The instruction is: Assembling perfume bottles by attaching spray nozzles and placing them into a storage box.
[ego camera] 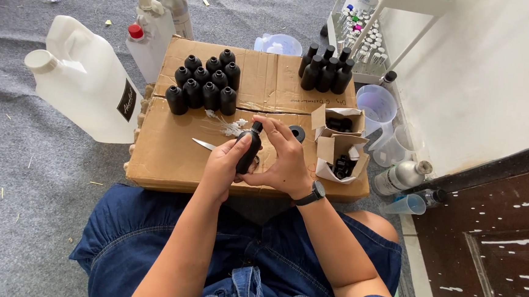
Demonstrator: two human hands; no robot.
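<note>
Seated person at a flattened cardboard box [172, 155] serving as worktop. The left hand [224, 164] is wrapped around the body of a small black bottle [249, 150], held just above the worktop's near-centre. The bottle's long axis tilts, neck up and away toward the far edge, base toward the person. The right hand [282, 159] closes on the same bottle from the right, fingers curled at the neck and cap; both hands touch it, the right being nearer the cap end.

Toward the far left corner stands a cluster of capped black bottles [204, 80]; a second, taller group [327, 70] stands at the far right corner. Two small open cartons [338, 144] sit at the right edge (dark items inside, too small to identify). A loose black cap [296, 133] lies just right of the hands, a metal blade [203, 143] just left.

On the carpet beyond the left edge lies a large white jug [82, 79]; clear measuring cups [377, 106] stand beyond the right edge.
</note>
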